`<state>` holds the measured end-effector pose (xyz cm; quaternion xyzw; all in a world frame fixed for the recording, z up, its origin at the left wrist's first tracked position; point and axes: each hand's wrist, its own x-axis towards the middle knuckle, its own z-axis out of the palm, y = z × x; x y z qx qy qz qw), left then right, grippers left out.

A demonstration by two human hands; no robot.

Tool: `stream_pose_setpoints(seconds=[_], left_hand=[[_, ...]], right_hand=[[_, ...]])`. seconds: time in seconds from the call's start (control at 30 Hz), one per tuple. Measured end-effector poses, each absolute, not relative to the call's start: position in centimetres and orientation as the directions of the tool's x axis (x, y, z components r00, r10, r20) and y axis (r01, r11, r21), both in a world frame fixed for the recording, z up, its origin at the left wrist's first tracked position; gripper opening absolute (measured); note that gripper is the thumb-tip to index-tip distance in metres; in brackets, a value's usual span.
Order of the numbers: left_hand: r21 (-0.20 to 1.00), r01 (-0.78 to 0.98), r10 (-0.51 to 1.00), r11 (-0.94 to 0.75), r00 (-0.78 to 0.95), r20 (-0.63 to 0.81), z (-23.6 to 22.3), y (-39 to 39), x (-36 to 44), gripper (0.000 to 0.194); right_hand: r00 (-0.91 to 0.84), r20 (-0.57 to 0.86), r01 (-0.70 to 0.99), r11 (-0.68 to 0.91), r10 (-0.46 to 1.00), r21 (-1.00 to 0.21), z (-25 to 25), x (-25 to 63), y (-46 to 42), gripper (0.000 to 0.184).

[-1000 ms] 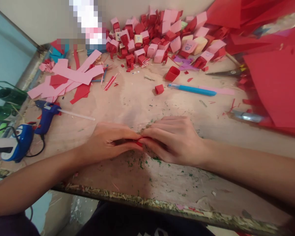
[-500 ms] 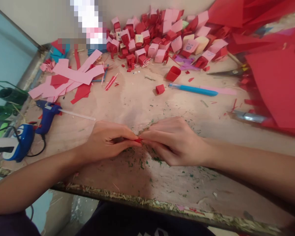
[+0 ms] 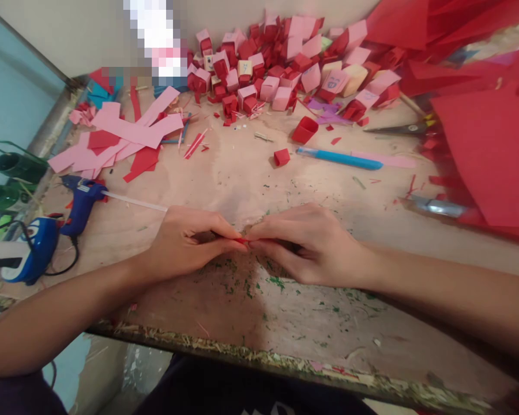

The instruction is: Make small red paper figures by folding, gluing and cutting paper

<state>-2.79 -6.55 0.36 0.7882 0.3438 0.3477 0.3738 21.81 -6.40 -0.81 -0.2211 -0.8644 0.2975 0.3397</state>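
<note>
My left hand and my right hand meet fingertip to fingertip at the middle of the wooden table. Both are closed in a pinch on a small piece of red paper, of which only a sliver shows between the fingers. The hands sit just above the tabletop, over a scatter of green crumbs.
A heap of small red and pink paper boxes lies at the back. Pink paper strips and a blue glue gun are at left. A blue pen, scissors, a knife and red paper sheets are at right.
Both hands have lifted slightly and shifted a little away from me, keeping their pinch on the red paper. My right fingers have curled in more.
</note>
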Motion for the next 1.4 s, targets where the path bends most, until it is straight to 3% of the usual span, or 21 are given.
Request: stream_pose_setpoints(seconds=[0.3,0.53,0.83,1.07,1.27,1.4], left_hand=[[0.872,0.296,0.811,-0.389,0.56,0.171,0.76,-6.41,-2.81,0.006],[0.85,0.297,0.795,-0.435,0.571,0.207,0.91,-6.49,-2.8,0.008],[0.89,0.208,0.78,-0.405,0.586,0.218,0.8,-6.3,-3.11,0.004],[0.892,0.218,0.765,-0.397,0.616,0.19,0.68,-6.27,-3.21,0.006],[0.883,0.165,0.704,-0.439,0.674,0.224,0.67,-6.27,-3.3,0.005],[0.888,0.116,0.616,-0.445,0.76,0.209,0.96,-6.12,-3.35,0.01]], right_hand=[[-0.715,0.493,0.08,0.758,0.496,-0.647,-0.95,22.02,-6.06,0.02],[-0.711,0.497,0.076,0.757,0.497,-0.648,-1.06,22.07,-6.11,0.02],[-0.715,0.399,0.034,0.598,0.574,-0.801,-0.41,21.92,-5.71,0.016],[-0.703,0.349,0.069,0.548,0.62,-0.834,-0.28,21.97,-5.79,0.011],[-0.7,0.417,0.015,0.596,0.58,-0.803,-0.59,21.93,-5.69,0.006],[-0.72,0.431,0.044,0.655,0.544,-0.754,-0.84,22.01,-5.7,0.013]])
